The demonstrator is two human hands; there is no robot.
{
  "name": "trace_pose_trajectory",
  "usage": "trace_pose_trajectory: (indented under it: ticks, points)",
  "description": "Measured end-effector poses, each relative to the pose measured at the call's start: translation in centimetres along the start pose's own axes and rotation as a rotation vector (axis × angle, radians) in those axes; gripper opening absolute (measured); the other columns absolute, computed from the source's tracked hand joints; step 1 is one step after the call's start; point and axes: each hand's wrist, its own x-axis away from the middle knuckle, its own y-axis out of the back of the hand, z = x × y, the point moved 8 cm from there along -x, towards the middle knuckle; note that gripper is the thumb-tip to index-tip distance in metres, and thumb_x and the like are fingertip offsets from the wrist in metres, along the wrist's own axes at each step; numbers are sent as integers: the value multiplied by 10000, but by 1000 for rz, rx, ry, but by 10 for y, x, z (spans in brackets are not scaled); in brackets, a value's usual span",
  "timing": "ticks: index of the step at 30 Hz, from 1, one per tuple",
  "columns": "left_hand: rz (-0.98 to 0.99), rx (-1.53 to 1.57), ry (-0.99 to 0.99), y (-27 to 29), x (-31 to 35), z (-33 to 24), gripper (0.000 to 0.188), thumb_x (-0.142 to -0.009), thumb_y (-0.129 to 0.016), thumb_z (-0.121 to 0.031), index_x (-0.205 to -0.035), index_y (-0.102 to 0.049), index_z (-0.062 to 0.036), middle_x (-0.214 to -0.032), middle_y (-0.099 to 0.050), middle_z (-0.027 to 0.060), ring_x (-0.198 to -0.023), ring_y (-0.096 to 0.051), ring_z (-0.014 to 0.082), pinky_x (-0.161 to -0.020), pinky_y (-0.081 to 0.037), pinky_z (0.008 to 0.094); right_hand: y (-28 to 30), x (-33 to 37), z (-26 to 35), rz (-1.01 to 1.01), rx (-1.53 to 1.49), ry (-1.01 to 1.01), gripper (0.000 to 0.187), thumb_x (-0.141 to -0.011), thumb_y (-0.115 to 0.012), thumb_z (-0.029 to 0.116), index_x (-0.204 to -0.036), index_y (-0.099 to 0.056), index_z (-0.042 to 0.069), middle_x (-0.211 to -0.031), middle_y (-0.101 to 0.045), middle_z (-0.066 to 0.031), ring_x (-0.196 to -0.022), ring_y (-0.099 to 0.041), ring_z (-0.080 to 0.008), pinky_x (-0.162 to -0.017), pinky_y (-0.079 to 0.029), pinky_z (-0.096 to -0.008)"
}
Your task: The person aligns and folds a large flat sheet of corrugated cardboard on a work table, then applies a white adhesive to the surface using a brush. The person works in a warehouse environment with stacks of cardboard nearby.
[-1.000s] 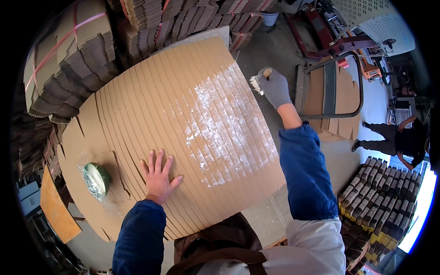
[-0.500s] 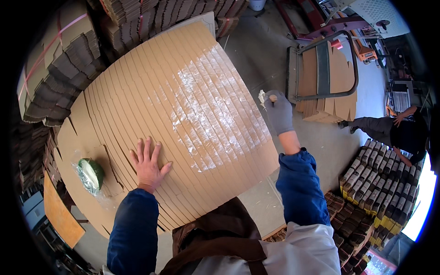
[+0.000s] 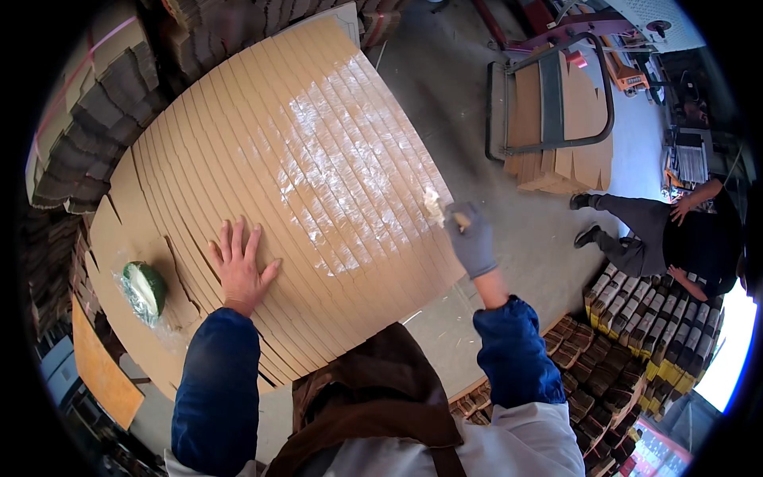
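Note:
My left hand [image 3: 242, 269] is bare and lies flat, fingers spread, on a wide fan of overlapping brown cardboard sheets [image 3: 214, 159]. White wet paste [image 3: 342, 171] is smeared in streaks over the sheets' right part. A grey glove covers my right hand [image 3: 472, 242], closed around a brush [image 3: 435, 207] with a wooden handle. Its paste-covered bristles are at the right edge of the sheets; whether they touch is unclear. Left of my left hand, a green container [image 3: 149, 288] with white paste and clear plastic film rests on the cardboard.
Bundled cardboard stacks [image 3: 111, 95] rise at the far left. A cart [image 3: 556, 103] loaded with cardboard stands at the far right. Another person [image 3: 683, 230] is at the right, beside stacked strapped bundles [image 3: 656, 318]. An orange board [image 3: 107, 366] leans at the lower left.
My right hand with the brush has moved from beyond the right edge toward the sheets' right margin. My left hand stays flat on the cardboard. The whole view has shifted slightly.

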Motion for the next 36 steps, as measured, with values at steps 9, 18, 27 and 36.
trace_pose_trajectory:
  ticks: [9, 18, 27, 36]
  points:
    - [33, -5, 13, 1, -1, -2, 777, -860, -659, -564, -1495, -468, -158, -1650, -292, 100, -1546, -175, 370, -1185, -148, 657, 11, -6, -50, -62, -73, -65, 116, -958, -653, 139, -1025, -672, 46, -1013, -701, -118, -935, -697, -276, -762, -557, -376]
    - [58, 179, 55, 18, 8, 7, 762, -874, -692, -514, -1510, -450, -173, -1631, -310, 118, -1540, -188, 364, -1180, -156, 677, 47, 27, -31, -272, -1258, -521, 230, -1007, -645, 210, -1162, -628, 41, -1005, -678, -136, -869, -703, -247, -747, -621, -358]
    - [41, 116, -24, 51, 73, 47, 773, -816, -766, -463, -1482, -486, -188, -1632, -317, 86, -1539, -199, 353, -1169, -154, 711, -33, 66, 74, 52, -1215, -566, 206, -1005, -635, 168, -1133, -616, 7, -988, -678, -129, -853, -708, -231, -739, -629, -368]
    - [56, 115, -32, 24, 87, 53, 788, -835, -658, -621, -1489, -487, -215, -1622, -327, 76, -1535, -203, 342, -1182, -164, 691, -130, 57, 166, 173, -226, 150, 173, -942, -650, 90, -1107, -676, 48, -993, -695, -141, -758, -703, -300, -716, -579, -384]
